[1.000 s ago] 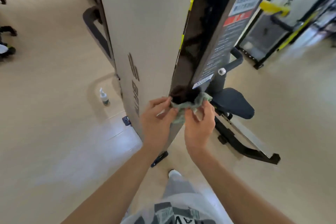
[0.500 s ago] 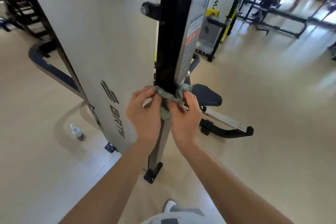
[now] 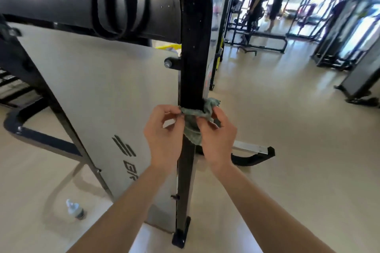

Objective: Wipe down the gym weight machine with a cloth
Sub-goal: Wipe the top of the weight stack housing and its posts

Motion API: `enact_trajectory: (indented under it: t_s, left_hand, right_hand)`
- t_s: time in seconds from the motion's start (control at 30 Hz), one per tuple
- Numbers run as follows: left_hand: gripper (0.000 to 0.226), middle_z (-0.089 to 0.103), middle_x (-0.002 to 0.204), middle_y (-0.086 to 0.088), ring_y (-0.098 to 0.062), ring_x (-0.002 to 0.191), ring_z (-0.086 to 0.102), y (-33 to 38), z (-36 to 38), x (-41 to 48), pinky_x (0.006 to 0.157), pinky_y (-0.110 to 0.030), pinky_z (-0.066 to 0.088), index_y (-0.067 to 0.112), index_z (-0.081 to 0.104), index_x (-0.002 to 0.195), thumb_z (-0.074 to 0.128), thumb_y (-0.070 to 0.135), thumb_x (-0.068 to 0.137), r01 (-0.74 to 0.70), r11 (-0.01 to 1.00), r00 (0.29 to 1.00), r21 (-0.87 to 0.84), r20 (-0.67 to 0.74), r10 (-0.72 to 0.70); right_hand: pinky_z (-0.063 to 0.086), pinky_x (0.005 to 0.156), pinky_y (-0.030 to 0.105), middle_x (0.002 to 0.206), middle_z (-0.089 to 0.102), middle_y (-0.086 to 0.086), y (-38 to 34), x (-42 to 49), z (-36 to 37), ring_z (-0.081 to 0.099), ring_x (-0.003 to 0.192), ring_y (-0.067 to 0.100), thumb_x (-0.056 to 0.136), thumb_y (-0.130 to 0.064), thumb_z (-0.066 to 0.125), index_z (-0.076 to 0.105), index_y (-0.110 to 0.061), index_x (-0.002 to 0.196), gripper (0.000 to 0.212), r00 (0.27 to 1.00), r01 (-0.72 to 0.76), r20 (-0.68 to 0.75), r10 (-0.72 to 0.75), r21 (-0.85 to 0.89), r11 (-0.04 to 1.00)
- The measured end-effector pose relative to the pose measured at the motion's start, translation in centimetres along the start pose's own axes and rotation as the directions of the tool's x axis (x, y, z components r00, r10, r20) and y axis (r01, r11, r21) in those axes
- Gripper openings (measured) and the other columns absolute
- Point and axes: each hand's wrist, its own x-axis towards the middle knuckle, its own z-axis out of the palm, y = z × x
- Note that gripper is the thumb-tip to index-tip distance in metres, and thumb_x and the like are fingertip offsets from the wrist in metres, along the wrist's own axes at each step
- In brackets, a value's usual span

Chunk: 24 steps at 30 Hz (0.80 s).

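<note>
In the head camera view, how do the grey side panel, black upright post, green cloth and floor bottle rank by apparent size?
1. grey side panel
2. black upright post
3. green cloth
4. bottle
The cloth is bunched, partly hidden and nearer the camera, so its lead over the bottle is unsure.

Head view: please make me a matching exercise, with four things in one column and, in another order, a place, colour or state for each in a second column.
Things:
1. cloth
2. bottle
3. panel
4. post

Descriptions:
a. stands on the floor
b. black, upright
c. pinched by the left hand and the right hand
d. grey, with dark lettering

Pairs: 1-c, 2-a, 3-d, 4-b
</note>
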Motion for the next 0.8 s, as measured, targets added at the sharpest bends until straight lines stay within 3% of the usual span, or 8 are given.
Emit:
enact_trajectory:
  t_s: [0.07, 0.13, 0.2, 0.27, 0.37, 0.5, 0.7, 0.8]
  left_hand:
    - [0.037, 0.064, 0.092, -0.005, -0.011, 0.087, 0.064, 0.8, -0.6, 1.1, 0.068, -0.013, 0.05, 0.021, 0.065, 0.083, 0.063, -0.016, 0.083, -0.119, 0.993, 0.991, 0.016, 0.057, 0.118]
    - [0.032, 0.061, 0.094, -0.005, -0.005, 0.088, 0.061, 1.2, -1.0, 2.0, 0.071, -0.012, 0.05, 0.013, 0.072, 0.084, 0.064, -0.018, 0.081, -0.212, 0.976, 0.97, 0.039, 0.13, 0.205]
    - [0.024, 0.059, 0.101, -0.004, -0.005, 0.091, 0.062, 1.2, -1.3, 2.8, 0.075, -0.02, 0.056, 0.008, 0.075, 0.093, 0.069, -0.012, 0.083, -0.286, 0.958, 0.937, 0.03, 0.218, 0.273]
    - [0.026, 0.058, 0.108, -0.005, -0.011, 0.094, 0.063, 1.0, -1.6, 3.4, 0.081, -0.027, 0.059, 0.006, 0.075, 0.106, 0.077, -0.003, 0.082, -0.406, 0.912, 0.882, 0.064, 0.289, 0.373]
    - [0.037, 0.06, 0.112, -0.011, -0.021, 0.099, 0.062, 0.8, -1.6, 4.2, 0.083, -0.027, 0.057, 0.003, 0.073, 0.115, 0.082, 0.002, 0.079, -0.584, 0.791, 0.79, 0.181, 0.353, 0.502]
    - [0.035, 0.063, 0.114, -0.017, -0.03, 0.102, 0.06, 1.2, -1.2, 6.1, 0.076, -0.035, 0.056, 0.0, 0.069, 0.123, 0.074, 0.006, 0.089, -0.77, 0.576, 0.638, 0.275, 0.364, 0.679]
    - [0.035, 0.067, 0.114, -0.013, -0.028, 0.096, 0.054, 2.5, -1.0, 8.8, 0.074, -0.038, 0.054, 0.006, 0.069, 0.127, 0.073, 0.011, 0.092, -0.858, 0.299, 0.453, 0.417, 0.342, 0.824]
    - [0.026, 0.071, 0.107, -0.007, -0.024, 0.091, 0.052, 4.5, -1.4, 10.1, 0.071, -0.036, 0.044, 0.014, 0.074, 0.12, 0.07, 0.023, 0.096, -0.839, 0.249, 0.423, 0.483, 0.293, 0.857]
  right_hand:
    - [0.059, 0.089, 0.043, 0.098, 0.073, -0.008, -1.6, 0.3, 0.3, 0.069, 0.095, 0.012, 0.088, -0.012, 0.071, 0.069, -0.038, 0.102, 0.029, 1.0, 0.005, -0.022, -0.006, -0.023, 1.0]
    - [0.058, 0.09, 0.037, 0.094, 0.072, -0.012, -3.1, 0.8, 0.3, 0.068, 0.091, 0.003, 0.088, -0.012, 0.071, 0.068, -0.034, 0.103, 0.027, 1.0, 0.017, -0.023, -0.018, -0.06, 0.998]
    - [0.056, 0.091, 0.032, 0.092, 0.07, -0.017, -4.3, 1.3, 0.2, 0.065, 0.088, -0.003, 0.089, -0.013, 0.072, 0.068, -0.029, 0.103, 0.022, 1.0, 0.012, -0.009, -0.013, -0.096, 0.995]
    - [0.056, 0.095, 0.036, 0.097, 0.073, -0.011, -5.2, 1.8, -0.1, 0.067, 0.095, 0.002, 0.089, -0.015, 0.073, 0.072, -0.02, 0.11, 0.022, 1.0, -0.016, 0.0, 0.016, -0.1, 0.995]
    - [0.056, 0.097, 0.043, 0.104, 0.075, -0.004, -6.7, 2.8, -0.2, 0.069, 0.103, 0.012, 0.088, -0.014, 0.073, 0.07, -0.015, 0.121, 0.034, 1.0, -0.014, 0.013, 0.015, -0.079, 0.997]
    - [0.056, 0.097, 0.038, 0.108, 0.074, -0.005, -9.2, 4.0, -0.2, 0.068, 0.104, 0.008, 0.09, -0.013, 0.071, 0.068, -0.018, 0.126, 0.036, 0.998, 0.057, 0.042, -0.053, -0.095, 0.994]
    - [0.054, 0.093, 0.025, 0.111, 0.073, -0.006, -12.0, 5.7, 0.1, 0.067, 0.105, 0.007, 0.09, -0.01, 0.07, 0.066, -0.025, 0.127, 0.04, 0.985, 0.167, 0.053, -0.164, -0.064, 0.984]
    - [0.052, 0.087, 0.017, 0.11, 0.073, -0.009, -13.3, 6.5, 0.2, 0.066, 0.104, 0.003, 0.091, -0.01, 0.071, 0.066, -0.025, 0.127, 0.04, 0.976, 0.211, 0.067, -0.208, -0.047, 0.976]
